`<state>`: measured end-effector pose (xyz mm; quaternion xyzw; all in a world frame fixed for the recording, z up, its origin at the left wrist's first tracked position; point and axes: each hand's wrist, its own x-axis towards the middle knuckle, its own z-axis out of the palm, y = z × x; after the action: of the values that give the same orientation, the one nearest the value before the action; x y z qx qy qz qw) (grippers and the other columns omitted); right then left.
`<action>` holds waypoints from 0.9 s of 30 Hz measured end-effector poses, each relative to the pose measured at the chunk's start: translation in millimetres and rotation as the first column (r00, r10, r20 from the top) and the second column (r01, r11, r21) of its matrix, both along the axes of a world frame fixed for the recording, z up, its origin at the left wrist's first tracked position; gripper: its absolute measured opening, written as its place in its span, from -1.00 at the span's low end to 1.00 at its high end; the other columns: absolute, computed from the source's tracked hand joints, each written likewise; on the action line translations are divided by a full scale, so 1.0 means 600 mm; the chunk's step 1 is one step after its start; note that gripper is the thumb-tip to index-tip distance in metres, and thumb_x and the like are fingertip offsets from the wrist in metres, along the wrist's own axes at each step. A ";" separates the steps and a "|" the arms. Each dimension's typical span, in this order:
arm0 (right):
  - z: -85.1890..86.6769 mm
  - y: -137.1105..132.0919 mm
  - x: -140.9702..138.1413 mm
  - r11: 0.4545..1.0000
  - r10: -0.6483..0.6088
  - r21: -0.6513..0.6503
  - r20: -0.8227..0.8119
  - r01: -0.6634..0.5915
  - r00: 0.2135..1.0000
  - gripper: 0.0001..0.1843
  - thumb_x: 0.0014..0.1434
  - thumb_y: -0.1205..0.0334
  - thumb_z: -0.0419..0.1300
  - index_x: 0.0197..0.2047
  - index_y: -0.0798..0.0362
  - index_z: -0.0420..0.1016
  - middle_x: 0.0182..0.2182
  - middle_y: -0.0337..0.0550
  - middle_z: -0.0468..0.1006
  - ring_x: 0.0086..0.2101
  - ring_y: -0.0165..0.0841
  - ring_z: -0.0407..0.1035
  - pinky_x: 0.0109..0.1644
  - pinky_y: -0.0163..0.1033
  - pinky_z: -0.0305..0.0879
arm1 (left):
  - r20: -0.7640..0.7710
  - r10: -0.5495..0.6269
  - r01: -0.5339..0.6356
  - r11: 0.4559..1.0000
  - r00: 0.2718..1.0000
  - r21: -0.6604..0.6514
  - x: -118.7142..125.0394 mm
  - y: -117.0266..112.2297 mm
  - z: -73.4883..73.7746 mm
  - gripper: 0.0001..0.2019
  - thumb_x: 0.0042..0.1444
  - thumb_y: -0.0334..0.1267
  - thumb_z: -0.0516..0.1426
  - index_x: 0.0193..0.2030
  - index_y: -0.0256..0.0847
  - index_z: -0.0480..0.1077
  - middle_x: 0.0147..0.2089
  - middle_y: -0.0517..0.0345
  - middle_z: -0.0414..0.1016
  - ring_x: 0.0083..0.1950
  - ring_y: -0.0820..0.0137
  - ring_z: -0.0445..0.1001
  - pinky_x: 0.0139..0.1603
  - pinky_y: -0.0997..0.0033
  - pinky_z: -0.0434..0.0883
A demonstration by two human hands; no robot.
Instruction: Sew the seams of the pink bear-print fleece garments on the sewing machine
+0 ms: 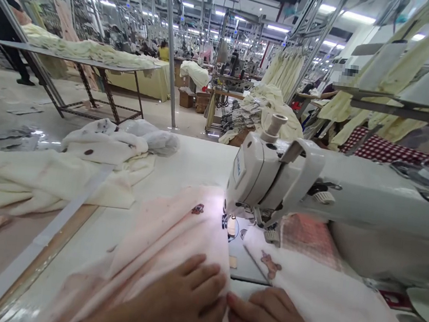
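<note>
Findings at the sewing station: a pale pink fabric lies on the white counter, its right edge running alongside the needle area of a sewing machine. Loose folds slope away to the left, and a small dark motif shows near the top.

The left hand rests palm down on the fabric near that edge, fingers bent and close together. The right hand is just beside it, fingers drawn in narrow, the tips at the edge. Whether either hand pinches the cloth or merely presses it cannot be told, since the thumbs and undersides are hidden.

A second, printed piece lies right of the needle area, running under the machine arm. Cream garments are heaped on the left, with a pale strip lying across them.

In this inspector's judgement, the step in hand is aligning the edge for stitching. The next move calls for level guidance with both hands, the folds held clear of the needle.
</note>
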<state>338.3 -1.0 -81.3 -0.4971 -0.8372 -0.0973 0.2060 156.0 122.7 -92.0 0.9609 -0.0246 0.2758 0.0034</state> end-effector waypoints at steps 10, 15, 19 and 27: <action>0.009 0.097 0.023 0.982 -0.142 -0.136 -0.098 0.128 0.985 -0.75 0.23 0.38 0.00 -0.15 0.10 0.48 -0.33 -0.02 0.48 -0.37 -0.31 0.32 -0.33 -0.19 0.26 | -0.288 -0.146 0.109 0.984 0.946 -0.140 0.047 0.132 0.031 -0.79 0.29 -0.27 -0.07 -0.19 -0.25 0.36 -0.15 0.02 0.41 -0.13 0.29 0.32 -0.03 0.23 0.27; -0.004 0.109 0.030 0.983 -0.164 -0.105 -0.145 0.149 0.976 -0.74 0.25 0.36 -0.03 -0.14 0.11 0.47 -0.34 -0.04 0.45 -0.29 -0.28 0.33 -0.25 -0.17 0.28 | -0.237 -0.087 0.058 0.990 0.967 -0.127 0.068 0.176 0.034 -0.79 0.28 -0.28 -0.06 -0.21 -0.24 0.38 -0.21 0.07 0.40 -0.20 0.34 0.29 -0.08 0.28 0.26; -0.006 0.110 0.029 0.982 -0.156 -0.130 -0.182 0.134 0.971 -0.74 0.26 0.36 -0.03 -0.15 0.10 0.47 -0.33 -0.04 0.44 -0.32 -0.31 0.33 -0.28 -0.21 0.26 | -0.220 -0.042 0.015 0.992 0.975 -0.124 0.078 0.197 0.046 -0.77 0.27 -0.26 -0.05 -0.29 -0.22 0.40 -0.27 0.17 0.35 -0.20 0.39 0.31 -0.09 0.35 0.29; 0.027 0.063 -0.031 0.987 -0.158 -0.031 -0.207 0.155 0.965 -0.83 0.23 0.23 0.04 -0.25 -0.02 0.46 -0.32 -0.26 0.57 -0.35 -0.43 0.38 -0.27 -0.28 0.21 | -0.018 0.236 -0.236 0.971 0.971 0.037 0.024 0.047 -0.001 -0.74 0.12 -0.37 -0.03 -0.17 -0.24 0.46 -0.25 0.02 0.47 -0.23 0.20 0.48 -0.27 0.15 0.47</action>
<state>319.6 36.7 -65.4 -0.5706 -0.7698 -0.0543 0.2808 170.6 150.9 -92.8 0.9600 0.0852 0.2629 -0.0455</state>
